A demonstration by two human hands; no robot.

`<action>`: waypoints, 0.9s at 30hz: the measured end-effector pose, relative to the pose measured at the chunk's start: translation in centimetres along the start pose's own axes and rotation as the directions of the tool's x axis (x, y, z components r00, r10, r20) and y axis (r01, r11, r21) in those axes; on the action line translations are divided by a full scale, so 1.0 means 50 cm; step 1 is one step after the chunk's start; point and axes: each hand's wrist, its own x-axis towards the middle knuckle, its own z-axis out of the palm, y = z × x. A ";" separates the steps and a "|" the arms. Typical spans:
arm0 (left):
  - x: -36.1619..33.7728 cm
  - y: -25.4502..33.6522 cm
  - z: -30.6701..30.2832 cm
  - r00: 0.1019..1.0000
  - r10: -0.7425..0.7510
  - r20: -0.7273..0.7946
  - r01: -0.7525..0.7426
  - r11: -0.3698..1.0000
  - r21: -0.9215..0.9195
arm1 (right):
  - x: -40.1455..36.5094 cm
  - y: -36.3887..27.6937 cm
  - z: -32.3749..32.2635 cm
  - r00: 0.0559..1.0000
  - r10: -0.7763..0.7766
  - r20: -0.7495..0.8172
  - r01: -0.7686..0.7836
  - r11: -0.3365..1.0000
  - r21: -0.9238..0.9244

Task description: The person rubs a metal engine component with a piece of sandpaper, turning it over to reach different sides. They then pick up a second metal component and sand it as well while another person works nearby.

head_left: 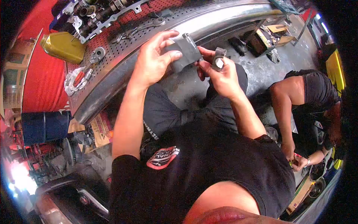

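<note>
My left hand (154, 59) is closed on a dark grey, smooth-faced piece (184, 52), its thumb pressed on the near face and its fingers behind. A narrow metallic strip runs down the right edge of this piece. Just to the right, my right hand (223, 76) grips a small metal part with a rounded end (220, 52); a bright white patch shows beside the thumb. The fingertips of my right hand come right up to the grey piece's lower right corner. Both hands are raised above my lap, in front of the workbench edge.
An engine cylinder head (100, 18) lies on the perforated metal bench (112, 48). Nearby are a yellow-green oil jug (64, 46), a round metal part (97, 55) and a white rag (76, 82) with a red-handled tool. Another person's arm (285, 115) works at the right, near a battery-like box (261, 41).
</note>
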 end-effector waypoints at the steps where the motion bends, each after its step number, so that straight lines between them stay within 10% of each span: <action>1: -0.003 -0.013 0.000 0.999 0.017 -0.033 -0.017 1.000 0.008 | 0.000 -0.004 0.003 0.999 0.014 0.042 -0.018 0.997 0.080; 8: -0.009 -0.068 0.012 0.994 0.027 -0.107 -0.042 0.989 -0.145 | 0.001 -0.036 0.005 0.963 0.049 0.265 -0.158 0.899 0.408; 12: 0.002 -0.050 0.039 0.967 0.161 -0.199 -0.204 0.954 -0.220 | -0.007 -0.047 0.004 0.968 0.055 0.246 -0.112 0.968 0.224; 16: -0.012 -0.051 0.053 0.878 0.132 -0.460 -0.018 0.970 0.243 | -0.002 -0.027 0.014 0.992 -0.019 0.123 0.016 1.000 0.021; 20: -0.036 -0.025 0.072 0.950 -0.123 -0.286 -0.019 0.895 -0.446 | 0.000 -0.016 0.039 0.992 -0.002 0.129 0.018 0.992 -0.124; 27: -0.048 -0.024 0.057 0.966 -0.086 -0.245 -0.082 0.795 -0.601 | 0.022 -0.027 0.045 0.969 -0.114 0.217 0.188 0.915 -0.357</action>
